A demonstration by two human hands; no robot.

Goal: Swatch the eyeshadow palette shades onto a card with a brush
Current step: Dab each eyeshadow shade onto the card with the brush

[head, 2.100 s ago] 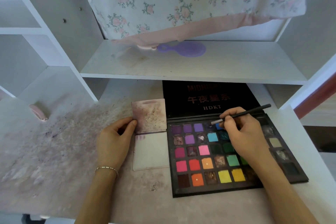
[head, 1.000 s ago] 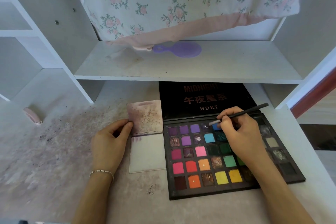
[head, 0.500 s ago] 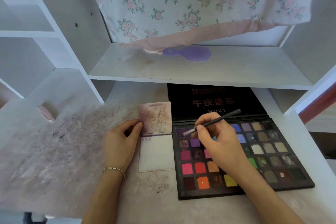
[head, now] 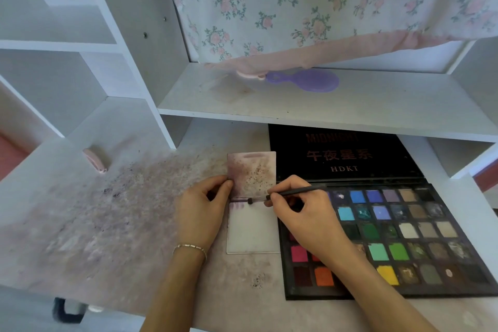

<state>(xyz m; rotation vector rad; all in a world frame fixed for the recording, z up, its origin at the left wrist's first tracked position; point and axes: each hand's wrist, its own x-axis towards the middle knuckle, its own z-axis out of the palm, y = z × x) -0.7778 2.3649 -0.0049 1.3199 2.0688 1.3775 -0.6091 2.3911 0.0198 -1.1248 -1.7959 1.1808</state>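
Right hand [head: 304,218]: grip closed on the brush [head: 293,192], pinched between thumb and fingers. Brush tip sits just left of this grip, on the top edge of the lower card [head: 253,234], beside a faint purple swatch. Left hand [head: 199,213]: fingertips pinch the left edge of the stained upper card [head: 252,172], which lies directly above the lower one. Palette [head: 404,237] lies open on the worktop [head: 107,224], under and to the right of the right hand, lid propped behind. Worktop left of the left hand is powder-stained. A purple hairbrush [head: 310,80] lies on the shelf above.
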